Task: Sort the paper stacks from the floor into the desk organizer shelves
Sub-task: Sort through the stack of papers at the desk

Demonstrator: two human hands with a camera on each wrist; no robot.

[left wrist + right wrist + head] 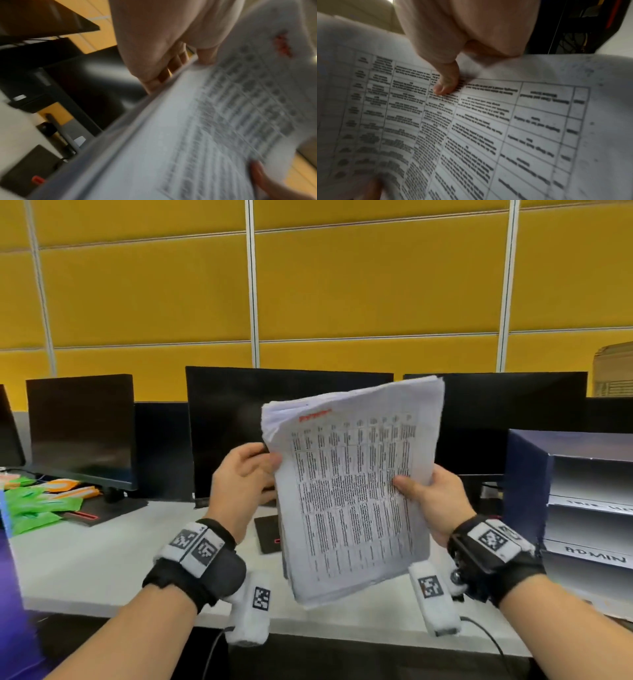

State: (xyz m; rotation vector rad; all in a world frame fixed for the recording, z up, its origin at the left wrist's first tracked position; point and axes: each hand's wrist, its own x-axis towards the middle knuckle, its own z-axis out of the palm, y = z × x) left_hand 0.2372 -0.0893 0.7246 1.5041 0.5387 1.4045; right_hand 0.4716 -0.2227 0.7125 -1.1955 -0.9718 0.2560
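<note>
A thick paper stack (352,491) with a printed table and a red heading is held upright above the desk, tilted a little to the right. My left hand (251,474) grips its left edge, thumb in front and fingers behind. My right hand (421,494) grips the right edge with the thumb pressed on the top sheet. The left wrist view shows the stack (188,135) edge-on below my left hand (171,60). In the right wrist view the thumb (447,83) lies on the printed page (488,128). The dark blue desk organizer (527,484) stands at the right, with grey shelves, one labelled ADMIN.
Several black monitors (239,422) line the back of the white desk (102,559) before a yellow partition wall. Green and orange packets (37,505) lie at the far left. A black monitor base (269,534) sits behind the stack. A purple object (13,611) stands at the left edge.
</note>
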